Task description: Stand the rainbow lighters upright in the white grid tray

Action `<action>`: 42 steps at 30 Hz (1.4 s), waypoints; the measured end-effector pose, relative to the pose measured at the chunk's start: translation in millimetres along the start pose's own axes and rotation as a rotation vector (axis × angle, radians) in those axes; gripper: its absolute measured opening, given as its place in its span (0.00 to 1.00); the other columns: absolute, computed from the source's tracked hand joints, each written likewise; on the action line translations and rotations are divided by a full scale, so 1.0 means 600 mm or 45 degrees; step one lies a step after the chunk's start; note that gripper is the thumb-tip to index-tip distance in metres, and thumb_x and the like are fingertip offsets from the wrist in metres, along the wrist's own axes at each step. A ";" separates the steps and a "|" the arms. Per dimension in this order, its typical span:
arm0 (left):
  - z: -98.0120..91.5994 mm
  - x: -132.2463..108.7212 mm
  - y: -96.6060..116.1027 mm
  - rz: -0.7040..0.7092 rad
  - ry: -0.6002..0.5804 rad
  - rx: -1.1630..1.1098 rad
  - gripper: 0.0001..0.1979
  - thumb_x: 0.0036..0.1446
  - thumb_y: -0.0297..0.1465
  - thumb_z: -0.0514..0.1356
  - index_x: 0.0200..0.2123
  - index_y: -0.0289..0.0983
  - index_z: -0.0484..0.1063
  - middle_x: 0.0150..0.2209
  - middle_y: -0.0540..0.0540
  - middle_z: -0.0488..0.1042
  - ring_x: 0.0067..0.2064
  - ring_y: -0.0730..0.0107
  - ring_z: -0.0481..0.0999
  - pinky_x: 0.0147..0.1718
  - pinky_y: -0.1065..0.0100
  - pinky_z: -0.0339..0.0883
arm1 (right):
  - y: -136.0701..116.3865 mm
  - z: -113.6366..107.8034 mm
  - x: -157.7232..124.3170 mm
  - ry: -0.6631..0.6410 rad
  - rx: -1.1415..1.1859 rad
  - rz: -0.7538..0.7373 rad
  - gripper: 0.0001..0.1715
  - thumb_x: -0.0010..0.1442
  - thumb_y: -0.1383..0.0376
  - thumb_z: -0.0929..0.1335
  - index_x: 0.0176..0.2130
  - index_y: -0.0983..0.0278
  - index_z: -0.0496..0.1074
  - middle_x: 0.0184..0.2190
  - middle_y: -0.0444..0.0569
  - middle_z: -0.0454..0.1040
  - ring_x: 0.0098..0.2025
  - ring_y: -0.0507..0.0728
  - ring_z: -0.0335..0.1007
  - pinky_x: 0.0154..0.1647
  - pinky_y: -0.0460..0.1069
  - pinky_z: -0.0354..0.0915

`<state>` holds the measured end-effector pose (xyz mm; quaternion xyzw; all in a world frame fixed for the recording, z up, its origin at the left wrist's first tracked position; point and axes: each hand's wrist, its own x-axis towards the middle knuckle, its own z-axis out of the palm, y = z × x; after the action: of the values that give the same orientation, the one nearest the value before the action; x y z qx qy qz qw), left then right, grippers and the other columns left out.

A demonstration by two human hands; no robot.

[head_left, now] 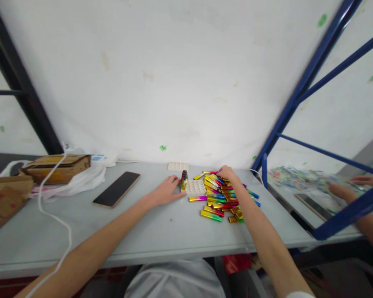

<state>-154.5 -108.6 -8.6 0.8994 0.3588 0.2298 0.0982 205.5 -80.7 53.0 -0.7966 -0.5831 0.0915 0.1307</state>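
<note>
A pile of shiny rainbow-coloured lighters (220,198) lies on the grey table (161,231). My right hand (227,174) rests on the far top of the pile with its fingers curled down onto the lighters. My left hand (168,190) lies on the table and touches the left side of a small white tray (195,187). A few lighters (184,180) stand upright in that tray's left corner. A second white tray (178,166) lies behind it near the wall.
A black phone (117,188) lies left of my left hand. Cardboard boxes (56,165), a white plastic bag (81,178) and a white cable (49,207) fill the left end. A blue metal frame (298,95) stands at right; beyond it another person's hands (345,190) work.
</note>
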 end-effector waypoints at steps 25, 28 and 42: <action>0.011 0.003 -0.010 0.076 0.065 -0.040 0.35 0.67 0.62 0.57 0.58 0.39 0.74 0.56 0.35 0.74 0.60 0.44 0.75 0.64 0.47 0.69 | -0.180 0.085 -0.220 -0.269 1.474 -0.565 0.34 0.63 0.31 0.66 0.36 0.58 0.67 0.21 0.36 0.54 0.21 0.50 0.46 0.21 0.47 0.46; 0.011 0.003 -0.010 0.087 0.077 -0.055 0.34 0.67 0.62 0.57 0.57 0.39 0.75 0.56 0.35 0.75 0.59 0.44 0.75 0.64 0.46 0.69 | -0.179 0.090 -0.219 -0.069 1.300 -0.617 0.35 0.65 0.34 0.64 0.27 0.58 0.62 0.20 0.39 0.55 0.24 0.52 0.50 0.25 0.49 0.48; 0.005 0.001 -0.002 0.062 0.039 -0.045 0.33 0.68 0.60 0.58 0.58 0.38 0.74 0.56 0.35 0.74 0.60 0.44 0.74 0.65 0.45 0.68 | -0.179 0.102 -0.221 0.225 0.908 -0.635 0.24 0.71 0.49 0.63 0.28 0.58 0.61 0.23 0.40 0.62 0.29 0.56 0.58 0.33 0.50 0.55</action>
<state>-153.2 -107.2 -11.6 0.9024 0.3341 0.2520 0.1030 49.6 -169.8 27.8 -0.5413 -0.6760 0.1843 0.4647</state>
